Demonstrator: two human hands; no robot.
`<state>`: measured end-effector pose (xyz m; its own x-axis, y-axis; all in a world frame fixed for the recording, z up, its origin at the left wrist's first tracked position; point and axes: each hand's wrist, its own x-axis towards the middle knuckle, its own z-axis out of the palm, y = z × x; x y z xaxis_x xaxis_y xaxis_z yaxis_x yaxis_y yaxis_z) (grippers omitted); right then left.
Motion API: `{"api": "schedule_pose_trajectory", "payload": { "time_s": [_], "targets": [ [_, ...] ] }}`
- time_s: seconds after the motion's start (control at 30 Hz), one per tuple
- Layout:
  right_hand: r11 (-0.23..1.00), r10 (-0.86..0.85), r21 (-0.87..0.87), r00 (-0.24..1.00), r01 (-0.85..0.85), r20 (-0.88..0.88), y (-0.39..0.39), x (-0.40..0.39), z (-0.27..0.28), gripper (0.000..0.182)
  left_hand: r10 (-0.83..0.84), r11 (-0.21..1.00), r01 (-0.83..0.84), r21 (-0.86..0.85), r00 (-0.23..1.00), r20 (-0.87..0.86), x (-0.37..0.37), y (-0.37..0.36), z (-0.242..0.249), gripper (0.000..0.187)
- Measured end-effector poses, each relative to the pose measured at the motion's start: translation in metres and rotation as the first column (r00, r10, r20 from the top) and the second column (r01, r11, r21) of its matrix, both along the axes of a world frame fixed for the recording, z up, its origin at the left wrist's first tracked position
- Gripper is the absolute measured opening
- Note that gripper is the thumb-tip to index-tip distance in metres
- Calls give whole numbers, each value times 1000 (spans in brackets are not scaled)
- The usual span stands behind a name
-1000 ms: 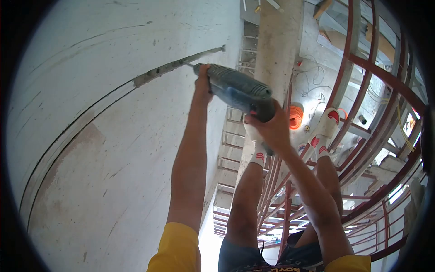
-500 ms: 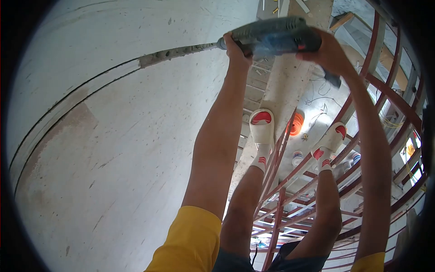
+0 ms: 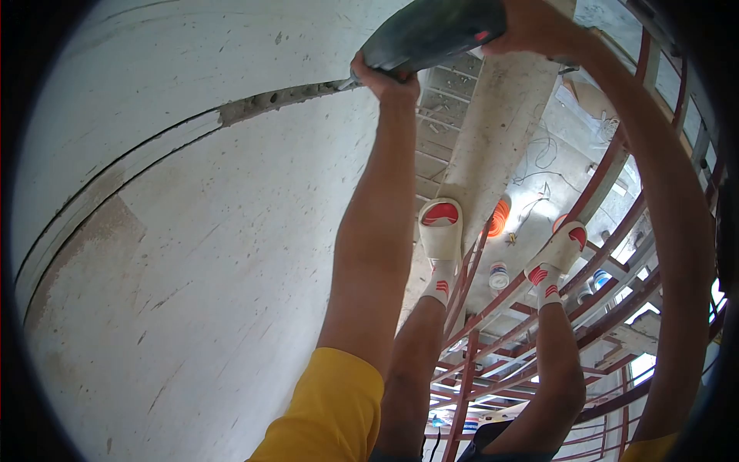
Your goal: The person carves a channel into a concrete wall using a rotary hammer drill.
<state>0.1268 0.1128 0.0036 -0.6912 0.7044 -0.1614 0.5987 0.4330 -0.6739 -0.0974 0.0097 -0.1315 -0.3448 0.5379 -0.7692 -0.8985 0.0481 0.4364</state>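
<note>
A dark green hammer drill is held up at the top of the view, partly cut off by the frame's edge. My left hand wraps round its front end, close to the bit. At the back of the tool, my right hand grips the rear handle, its fingers partly hidden. The short visible part of the bit points into the rough end of a groove in the pale wall. Two cut lines continue the groove to the lower left, with the strip between them still smooth.
My feet in white slides are apart, one by a concrete ledge, the other on dark red metal bars. Far below are an orange coil or bucket, a white tub and loose wires. Curved railing bars rise at right.
The hammer drill and both hands have shifted up and left in view, and the tool slants more steeply. The camera view has shifted slightly. Both hands keep their hold.
</note>
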Motion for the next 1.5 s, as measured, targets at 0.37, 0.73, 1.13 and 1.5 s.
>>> {"api": "schedule_pose_trajectory", "payload": {
  "time_s": [0.37,0.73,1.13,1.5],
  "targets": [
    [963,-265,-28,960,268,91,-134,-24,-8,59,-282,958,283,50,959,-32,-32,-55,-9,54],
    [817,-516,-249,852,520,87,-215,28,73,62,-389,920,392,-13,917,90,17,-102,64,48],
    [507,-765,-576,643,641,41,-254,63,167,52,-478,832,462,-308,878,24,36,-104,177,40],
    [205,-871,-810,480,550,106,-252,44,192,33,-583,677,371,-635,797,-156,29,-77,226,58]
  ]
}}
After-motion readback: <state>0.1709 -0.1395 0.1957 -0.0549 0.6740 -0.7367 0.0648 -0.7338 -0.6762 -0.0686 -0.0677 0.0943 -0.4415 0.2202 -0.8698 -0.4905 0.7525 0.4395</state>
